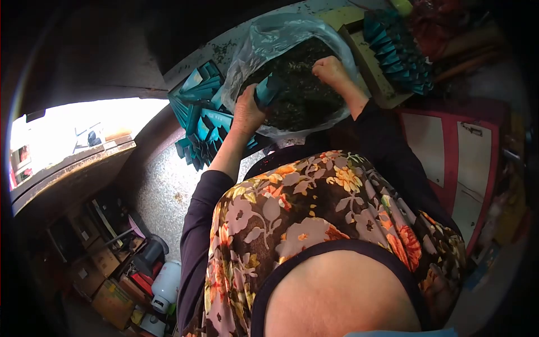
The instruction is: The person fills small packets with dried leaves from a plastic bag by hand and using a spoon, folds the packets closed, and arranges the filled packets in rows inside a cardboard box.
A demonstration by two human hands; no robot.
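Observation:
My left hand (249, 114) is closed around a teal paper packet (268, 90), held tilted above the left part of a clear plastic bag (275, 31). The bag stands wide open and holds dark, loose dried leaves (303, 106). Over the leaves on the right side, my right hand (331, 73) has its fingers pressed together; what they hold, if anything, is hidden. Beside my left hand lies a heap of similar teal packets (205, 121), folded and fanned out.
Right of the bag, a shallow box (387, 92) stands beside more teal packets (396, 53). A red-framed cabinet (449, 143) is at my right. Leaf bits are scattered on the tabletop (224, 48). Boxes (106, 261) and a white gas cylinder (167, 281) stand at lower left.

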